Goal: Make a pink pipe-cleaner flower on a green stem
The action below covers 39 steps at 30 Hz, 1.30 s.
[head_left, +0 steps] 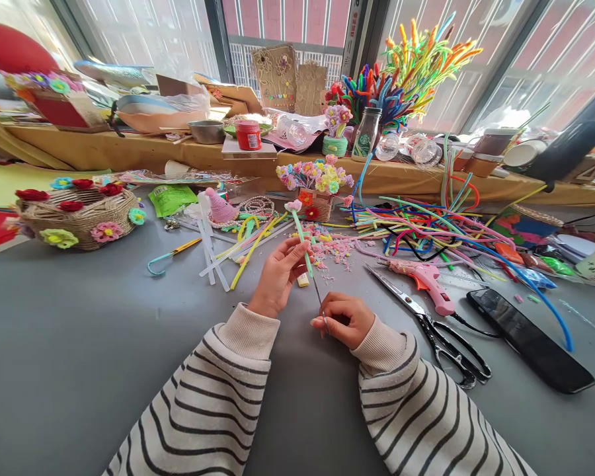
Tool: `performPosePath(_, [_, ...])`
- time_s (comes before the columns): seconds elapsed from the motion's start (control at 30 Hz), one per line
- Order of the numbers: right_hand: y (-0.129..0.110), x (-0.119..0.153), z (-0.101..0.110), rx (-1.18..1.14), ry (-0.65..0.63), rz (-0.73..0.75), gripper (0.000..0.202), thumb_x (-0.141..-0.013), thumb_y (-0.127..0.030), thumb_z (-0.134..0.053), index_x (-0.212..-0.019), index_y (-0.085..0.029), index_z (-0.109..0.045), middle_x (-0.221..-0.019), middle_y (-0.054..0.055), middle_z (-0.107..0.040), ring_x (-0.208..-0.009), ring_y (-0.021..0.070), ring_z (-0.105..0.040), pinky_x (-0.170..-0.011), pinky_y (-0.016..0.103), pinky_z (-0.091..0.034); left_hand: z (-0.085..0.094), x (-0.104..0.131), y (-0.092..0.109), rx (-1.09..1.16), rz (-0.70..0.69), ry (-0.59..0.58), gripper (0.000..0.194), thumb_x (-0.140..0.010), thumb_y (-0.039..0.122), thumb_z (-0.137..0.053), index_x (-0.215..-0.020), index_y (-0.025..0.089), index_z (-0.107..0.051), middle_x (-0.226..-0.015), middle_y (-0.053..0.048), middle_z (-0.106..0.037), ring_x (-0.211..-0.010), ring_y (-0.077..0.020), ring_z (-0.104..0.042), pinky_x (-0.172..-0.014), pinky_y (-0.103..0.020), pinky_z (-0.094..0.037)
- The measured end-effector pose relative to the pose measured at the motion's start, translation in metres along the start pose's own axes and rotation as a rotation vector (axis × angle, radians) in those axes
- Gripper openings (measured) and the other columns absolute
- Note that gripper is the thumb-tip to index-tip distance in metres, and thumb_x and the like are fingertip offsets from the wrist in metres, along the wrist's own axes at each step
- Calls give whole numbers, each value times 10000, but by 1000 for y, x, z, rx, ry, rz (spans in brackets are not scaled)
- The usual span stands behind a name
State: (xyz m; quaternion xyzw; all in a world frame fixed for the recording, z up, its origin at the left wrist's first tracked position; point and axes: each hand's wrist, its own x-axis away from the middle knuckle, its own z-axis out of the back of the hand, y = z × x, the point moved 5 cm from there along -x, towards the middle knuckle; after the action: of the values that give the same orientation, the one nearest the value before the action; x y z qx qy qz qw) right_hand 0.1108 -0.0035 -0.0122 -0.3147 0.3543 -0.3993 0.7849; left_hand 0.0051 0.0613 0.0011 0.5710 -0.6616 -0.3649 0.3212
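My left hand pinches the green stem of a pipe-cleaner flower, whose pale pink head points up and away from me. A thin dark wire runs down from the stem's lower end. The wire's near end lies between the thumb and curled fingers of my right hand. Behind the flower, pink and yellow fuzz clippings are scattered on the grey table. A small yellow-and-white piece sits just past my left fingers.
Right of my hands lie scissors, a pink glue gun with its cord, and a black phone. Loose pipe cleaners pile up behind them. A flowered twine basket and glue sticks are to the left.
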Motion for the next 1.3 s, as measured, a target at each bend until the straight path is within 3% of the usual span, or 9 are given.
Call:
performPosePath(0.57, [-4,0,3,42,-1,-36,312,-640,-415,-537,-496,-151,-456,-588,0,-456,-497,68,-379,-460,196,-310,-7,3,-4,-52,73,-117,108,-612,237,-581,-680,156,-560,-665,24,-543,-607,-48,-492,-596,-176,-382])
performPosePath(0.77, [-2,-2,5,66,97,7,322,-640,-334,-539,-424,-169,-365,-510,-4,-450,-477,79,-409,-476,208,-341,-3,3,-4,-38,62,-42,104,-586,238,-601,-650,159,-577,-697,26,-536,-650,-56,-480,-622,-190,-375])
performPosePath(0.93, [-1,-2,5,94,87,50,313,-667,-308,-517,-406,-171,-411,-501,17,-513,-482,88,-451,-489,211,-364,0,0,-3,16,9,6,111,-570,222,-613,-655,152,-596,-717,9,-557,-745,-88,-494,-707,-225,-361])
performPosePath(1.13, [3,-3,6,100,81,9,341,-713,-324,-466,-410,-167,-481,-490,29,-537,-479,92,-463,-478,212,-360,2,-2,-3,35,3,28,104,-570,210,-614,-647,141,-602,-722,-2,-563,-754,-90,-490,-710,-219,-349])
performPosePath(1.3, [2,-1,8,71,139,-63,339,-693,-347,-482,-411,-161,-451,-523,30,-511,-488,91,-439,-469,216,-348,0,0,-2,11,21,24,115,-585,218,-603,-668,138,-604,-746,-11,-558,-766,-91,-480,-690,-207,-348])
